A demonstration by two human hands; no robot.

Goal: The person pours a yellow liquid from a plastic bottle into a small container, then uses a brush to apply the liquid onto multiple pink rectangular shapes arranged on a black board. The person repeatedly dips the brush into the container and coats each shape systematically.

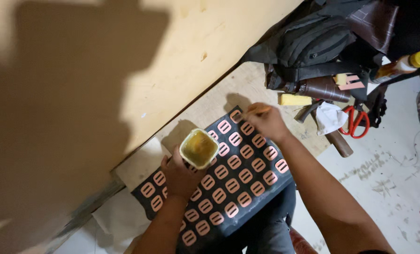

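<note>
A person sits over a dark board [247, 188] covered in rows of small pink slotted pieces [234, 162], which lies across the lap and reaches onto a pale wooden floor panel [247, 87].

The left hand [178, 176] rests near the left side of the board, its grip closed around a small square cup [199, 148] of amber-yellow glue. The cup stands upright, its open top facing the camera, just above the board's left middle rows.

The right hand [266, 121] is at the far edge of the board, its grip narrow, fingers pinched on a thin brush [257, 110] with an orange handle. The brush tip points left and meets the pink piece [236, 115] at the board's far corner.

A large yellow plywood sheet [139, 70] fills the left of the scene, with the person's shadow across it.

Far right of the right hand lies a heap of things: a black bag [313, 42], a yellow block [294, 99], a crumpled white cloth [331, 117], red-handled scissors [357, 121], a brown wooden handle [339, 143] and a bottle with a yellow cap [403, 65]. To the right the grey floor [389, 178] shows scuffs and pale smears.
</note>
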